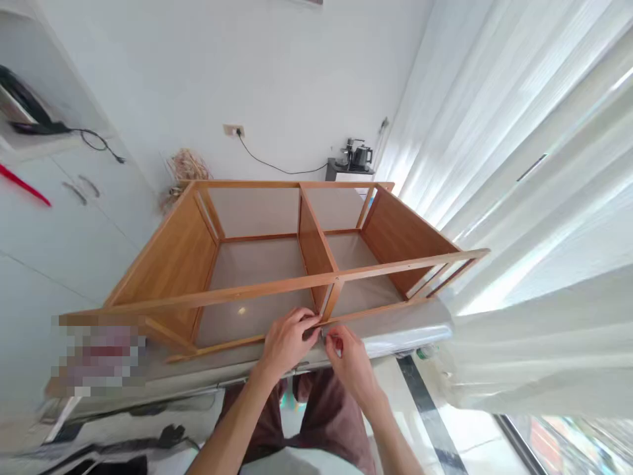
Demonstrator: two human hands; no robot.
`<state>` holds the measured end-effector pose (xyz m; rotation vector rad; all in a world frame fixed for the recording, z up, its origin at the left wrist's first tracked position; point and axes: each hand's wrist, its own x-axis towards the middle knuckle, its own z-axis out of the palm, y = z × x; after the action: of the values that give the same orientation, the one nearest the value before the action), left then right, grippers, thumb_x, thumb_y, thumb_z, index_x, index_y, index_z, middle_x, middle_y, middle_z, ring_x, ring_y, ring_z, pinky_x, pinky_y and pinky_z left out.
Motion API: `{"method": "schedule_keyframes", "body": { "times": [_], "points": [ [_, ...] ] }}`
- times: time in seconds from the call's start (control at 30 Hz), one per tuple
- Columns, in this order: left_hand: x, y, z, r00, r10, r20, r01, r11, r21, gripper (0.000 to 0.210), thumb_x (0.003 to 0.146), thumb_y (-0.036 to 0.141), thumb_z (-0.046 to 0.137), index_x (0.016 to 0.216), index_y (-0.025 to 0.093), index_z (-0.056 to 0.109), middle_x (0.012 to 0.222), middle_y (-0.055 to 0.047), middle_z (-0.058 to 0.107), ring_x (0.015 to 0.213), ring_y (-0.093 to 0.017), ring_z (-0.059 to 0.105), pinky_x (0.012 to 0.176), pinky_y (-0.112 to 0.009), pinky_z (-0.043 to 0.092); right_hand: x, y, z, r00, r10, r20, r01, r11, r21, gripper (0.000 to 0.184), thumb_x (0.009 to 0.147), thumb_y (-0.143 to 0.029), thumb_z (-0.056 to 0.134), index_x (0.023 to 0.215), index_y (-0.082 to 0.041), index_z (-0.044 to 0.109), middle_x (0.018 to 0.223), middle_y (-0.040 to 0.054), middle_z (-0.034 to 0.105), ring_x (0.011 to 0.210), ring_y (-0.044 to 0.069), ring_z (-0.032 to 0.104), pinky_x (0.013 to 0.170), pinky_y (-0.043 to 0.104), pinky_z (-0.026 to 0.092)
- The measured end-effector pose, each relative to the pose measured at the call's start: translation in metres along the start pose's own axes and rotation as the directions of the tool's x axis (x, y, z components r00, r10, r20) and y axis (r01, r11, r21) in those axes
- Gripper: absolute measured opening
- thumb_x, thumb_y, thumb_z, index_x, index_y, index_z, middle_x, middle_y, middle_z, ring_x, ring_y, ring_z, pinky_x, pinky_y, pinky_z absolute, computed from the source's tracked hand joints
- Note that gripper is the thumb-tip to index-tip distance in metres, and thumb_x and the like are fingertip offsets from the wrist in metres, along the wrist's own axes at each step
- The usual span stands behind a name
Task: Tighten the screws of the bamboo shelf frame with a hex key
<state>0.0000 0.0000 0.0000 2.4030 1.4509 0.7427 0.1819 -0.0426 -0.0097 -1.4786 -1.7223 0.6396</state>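
Note:
A wooden frame (277,287) with side panels and a middle divider lies before me on a low, pale padded surface (395,336). My left hand (291,340) is closed at the foot of the frame's middle post (332,297), with thumb and forefinger about the near bottom rail (366,312). Just right of it, my right hand (349,356) is curled in a pinch below that rail. Something small and dark shows at its fingertips, too small to name. The two hands nearly touch.
White curtains (519,132) hang along the right side. A kettle (363,156) stands on a small cabinet (346,173) at the back wall, its cord (281,170) running to a socket. White cupboards (59,218) stand at left. Dried stalks (188,165) are behind the frame.

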Motion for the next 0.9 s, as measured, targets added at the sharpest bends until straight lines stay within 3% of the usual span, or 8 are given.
{"method": "schedule_keyframes", "body": {
  "times": [0.27, 0.4, 0.9],
  "points": [
    [-0.0025, -0.0015, 0.0015, 0.999, 0.037, -0.026, -0.038, 0.999, -0.007, 0.025, 0.098, 0.024, 0.064, 0.119, 0.032, 0.075, 0.113, -0.001, 0.073, 0.104, -0.019, 0.071, 0.086, -0.031, 0.058, -0.0032, 0.002, 0.003, 0.997, 0.056, -0.043, -0.054, 0.998, 0.041, 0.02, 0.101, -0.033, 0.051, 0.098, -0.02, 0.066, 0.083, 0.0047, 0.072, 0.07, 0.018, 0.064, 0.066, 0.028, 0.049],
    [-0.0027, -0.003, 0.0007, 0.997, 0.062, -0.036, -0.062, 0.998, -0.004, 0.025, 0.099, 0.025, 0.064, 0.12, 0.032, 0.075, 0.112, -0.002, 0.073, 0.102, -0.019, 0.07, 0.086, -0.031, 0.058, -0.0057, 0.0037, 0.0022, 0.999, 0.037, -0.02, -0.036, 0.998, 0.043, 0.021, 0.104, -0.031, 0.048, 0.101, -0.02, 0.065, 0.091, 0.0058, 0.072, 0.078, 0.019, 0.066, 0.072, 0.029, 0.051],
    [-0.0026, -0.0023, -0.0028, 0.997, 0.079, -0.025, -0.078, 0.997, 0.017, 0.028, 0.101, 0.023, 0.059, 0.125, 0.029, 0.071, 0.112, -0.003, 0.073, 0.103, -0.019, 0.069, 0.086, -0.031, 0.057, -0.0085, 0.0007, -0.001, 1.0, -0.024, -0.002, 0.024, 1.0, -0.001, 0.012, 0.1, -0.023, 0.051, 0.096, -0.022, 0.062, 0.087, 0.0032, 0.068, 0.072, 0.018, 0.061, 0.069, 0.028, 0.049]
  ]
}}
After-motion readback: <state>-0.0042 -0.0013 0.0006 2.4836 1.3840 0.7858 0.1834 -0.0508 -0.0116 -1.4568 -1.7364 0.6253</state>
